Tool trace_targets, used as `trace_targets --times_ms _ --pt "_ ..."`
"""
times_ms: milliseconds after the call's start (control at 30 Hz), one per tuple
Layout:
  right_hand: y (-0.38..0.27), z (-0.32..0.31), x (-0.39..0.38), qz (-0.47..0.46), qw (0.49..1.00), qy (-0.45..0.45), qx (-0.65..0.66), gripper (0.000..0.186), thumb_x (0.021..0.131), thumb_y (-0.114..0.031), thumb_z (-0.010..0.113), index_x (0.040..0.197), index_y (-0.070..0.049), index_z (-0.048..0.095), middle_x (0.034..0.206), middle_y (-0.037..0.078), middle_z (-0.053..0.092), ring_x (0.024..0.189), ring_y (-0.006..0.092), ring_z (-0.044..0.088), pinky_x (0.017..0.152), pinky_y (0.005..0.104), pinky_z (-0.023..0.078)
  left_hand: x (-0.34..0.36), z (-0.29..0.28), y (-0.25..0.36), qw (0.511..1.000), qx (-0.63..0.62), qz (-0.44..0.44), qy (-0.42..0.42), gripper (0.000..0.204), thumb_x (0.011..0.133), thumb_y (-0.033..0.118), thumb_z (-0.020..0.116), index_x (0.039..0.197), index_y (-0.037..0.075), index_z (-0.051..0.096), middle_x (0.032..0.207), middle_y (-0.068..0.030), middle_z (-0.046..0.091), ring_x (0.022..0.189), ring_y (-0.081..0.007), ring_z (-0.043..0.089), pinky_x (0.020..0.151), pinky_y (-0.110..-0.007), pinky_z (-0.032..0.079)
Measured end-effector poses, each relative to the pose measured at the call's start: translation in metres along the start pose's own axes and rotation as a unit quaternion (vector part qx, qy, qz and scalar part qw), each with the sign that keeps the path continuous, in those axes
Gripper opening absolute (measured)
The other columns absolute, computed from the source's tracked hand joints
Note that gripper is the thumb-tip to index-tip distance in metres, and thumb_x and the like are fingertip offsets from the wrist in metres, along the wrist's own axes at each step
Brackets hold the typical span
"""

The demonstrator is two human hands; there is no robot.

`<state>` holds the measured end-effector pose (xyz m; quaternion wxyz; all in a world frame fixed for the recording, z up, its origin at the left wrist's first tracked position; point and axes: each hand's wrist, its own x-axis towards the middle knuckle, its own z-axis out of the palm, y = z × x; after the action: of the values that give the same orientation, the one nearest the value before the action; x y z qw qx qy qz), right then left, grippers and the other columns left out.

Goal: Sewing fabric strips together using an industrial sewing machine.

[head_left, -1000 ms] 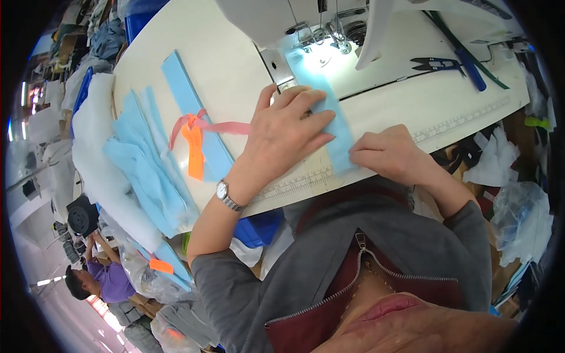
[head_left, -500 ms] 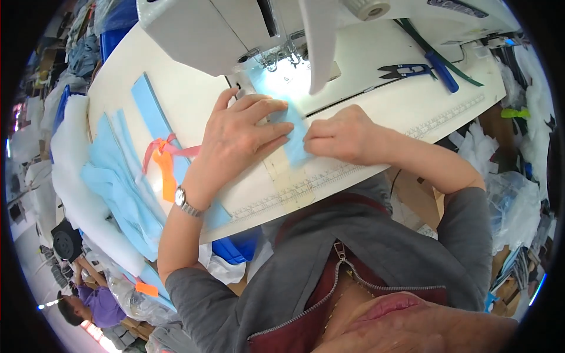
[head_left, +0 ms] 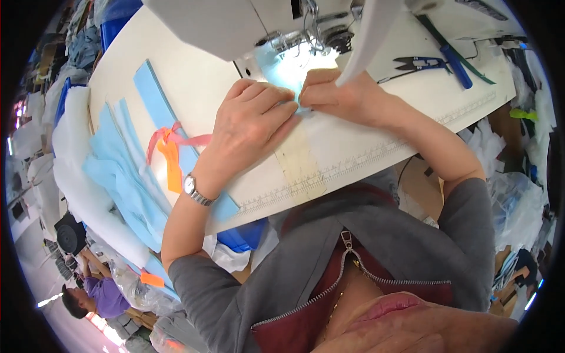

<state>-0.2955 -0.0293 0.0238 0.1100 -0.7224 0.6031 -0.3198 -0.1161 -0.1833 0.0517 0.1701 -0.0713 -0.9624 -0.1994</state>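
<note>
Both hands press a small light-blue cloth piece flat under the sewing machine needle.

The left hand [head_left: 250, 126] lies spread on the cloth piece [head_left: 286, 73]; the right hand [head_left: 338, 97] pinches its near edge. It looks thin, limp and light, best guided by its edges. Sewing machine [head_left: 247, 23] crowds the far side; blue strips [head_left: 156, 112] left, scissors [head_left: 421, 63] right, table edge [head_left: 365, 165] near.

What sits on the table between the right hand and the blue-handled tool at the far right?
In the head view, small black thread snips lie between the right hand and the blue-handled tool, on the white table.
</note>
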Motion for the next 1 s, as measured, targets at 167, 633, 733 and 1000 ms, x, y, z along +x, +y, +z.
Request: trace_targets --times_ms 167,633,733,1000 --pt "-0.015 -0.017 -0.020 0.067 0.997 0.020 -0.045 0.023 0.085 -0.016 0.069 0.107 -0.019 0.073 0.101 -0.001 0.069 0.087 0.0224 0.069 0.071 0.0364 0.055 -0.004 0.001 0.004 1.000 0.027 -0.009 -0.006 0.016 0.079 0.016 0.076 0.093 0.008 0.075 0.103 -0.0010 0.072 0.092 -0.0195 0.066 0.096 -0.042 0.047" --pt "-0.019 -0.004 -0.034 0.004 0.984 0.059 -0.168 0.030 0.079 -0.012 0.066 0.107 -0.021 0.072 0.089 0.002 0.062 0.079 0.0187 0.066 0.058 0.0327 0.053 -0.009 0.009 0.013 0.993 0.115 0.007 0.010 0.024 0.077 0.014 0.078 0.101 0.016 0.073 0.112 0.0004 0.070 0.098 -0.0171 0.068 0.102 -0.045 0.044" --pt "-0.018 -0.003 -0.034 0.008 0.984 0.068 -0.162 0.031 0.080 -0.012 0.066 0.108 -0.022 0.073 0.087 0.003 0.061 0.077 0.0199 0.066 0.059 0.0329 0.053 -0.010 0.009 0.013 0.990 0.138 0.033 -0.012 0.023 0.077 0.014 0.077 0.100 0.017 0.073 0.112 0.0001 0.070 0.101 -0.0169 0.068 0.101 -0.046 0.045" --pt "-0.019 -0.011 -0.027 0.022 0.990 0.001 -0.138 0.030 0.086 -0.013 0.064 0.112 -0.024 0.075 0.090 0.004 0.061 0.076 0.0225 0.065 0.059 0.0352 0.053 -0.005 0.005 0.007 0.993 0.110 0.038 -0.004 0.024 0.078 0.014 0.077 0.102 0.017 0.074 0.107 0.0011 0.071 0.100 -0.0164 0.068 0.103 -0.049 0.045"
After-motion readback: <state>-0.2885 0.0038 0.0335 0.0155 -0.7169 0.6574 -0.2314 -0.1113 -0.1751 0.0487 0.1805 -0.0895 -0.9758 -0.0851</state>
